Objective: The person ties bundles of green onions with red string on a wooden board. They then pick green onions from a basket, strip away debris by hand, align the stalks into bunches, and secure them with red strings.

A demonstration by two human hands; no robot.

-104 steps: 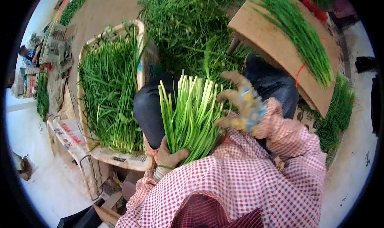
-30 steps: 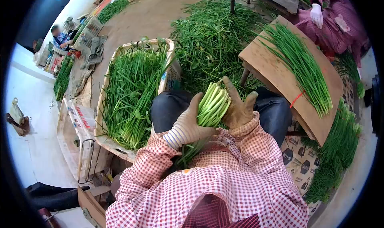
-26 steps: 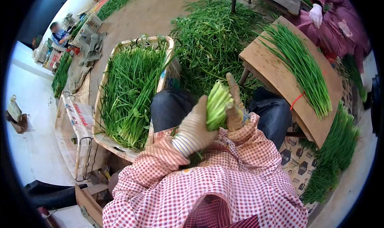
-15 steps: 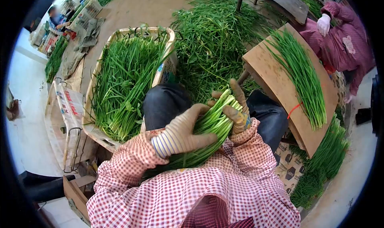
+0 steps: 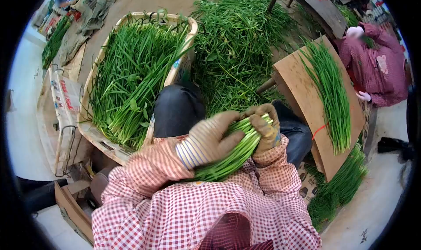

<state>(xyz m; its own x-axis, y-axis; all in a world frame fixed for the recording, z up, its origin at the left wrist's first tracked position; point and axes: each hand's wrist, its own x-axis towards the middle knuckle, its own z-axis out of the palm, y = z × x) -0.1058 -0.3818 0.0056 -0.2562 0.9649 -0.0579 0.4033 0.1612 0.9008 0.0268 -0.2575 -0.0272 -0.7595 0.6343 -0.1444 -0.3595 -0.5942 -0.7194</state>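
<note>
Head view: green stalks, grasped
Left hand fingers curl over them, right hand fingers bend round pale ends

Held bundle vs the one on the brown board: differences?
The held bundle is between the left hand and right hand; the board bundle lies on the brown board.
The held bundle's pale ends point up-right in view; the board bundle's point down.
The board bundle has a red strand beside it; the held bundle shows none.
Both are green stalks.

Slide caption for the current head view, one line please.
Gloved left hand and right hand hold a bunch of chive-like greens beside a filled plastic crate.
</note>
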